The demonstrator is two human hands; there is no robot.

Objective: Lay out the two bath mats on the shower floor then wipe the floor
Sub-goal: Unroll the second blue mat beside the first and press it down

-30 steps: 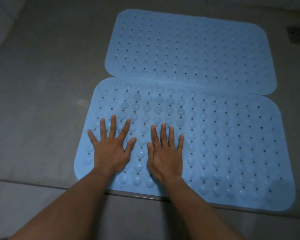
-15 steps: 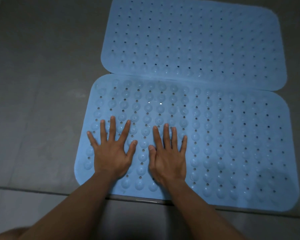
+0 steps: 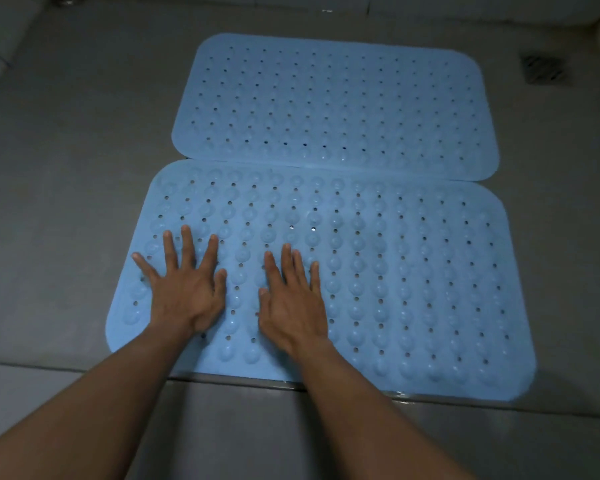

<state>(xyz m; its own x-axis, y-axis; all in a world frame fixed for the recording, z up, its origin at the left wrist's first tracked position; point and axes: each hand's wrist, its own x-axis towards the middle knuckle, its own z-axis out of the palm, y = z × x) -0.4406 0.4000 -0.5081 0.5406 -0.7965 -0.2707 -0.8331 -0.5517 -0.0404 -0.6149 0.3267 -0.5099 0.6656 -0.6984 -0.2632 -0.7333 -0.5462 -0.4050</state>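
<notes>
Two light blue rubber bath mats with drain holes lie flat on the grey shower floor (image 3: 66, 188). The far mat (image 3: 336, 105) touches the near mat (image 3: 413, 278) along their long edges. The near mat shows rows of round suction cups. My left hand (image 3: 184, 289) presses flat on the near mat's left part, fingers spread. Beside it, my right hand (image 3: 291, 299) lies flat on the same mat, palm down. Neither hand holds anything.
A square floor drain (image 3: 542, 69) sits at the far right. A raised threshold edge (image 3: 430, 396) runs along the near mat's front edge. Pale walls border the floor at the far left and far right.
The view has tilted up, showing the drain again. Both hands stay flat on the near mat, with the left one spread slightly wider toward the left edge.
</notes>
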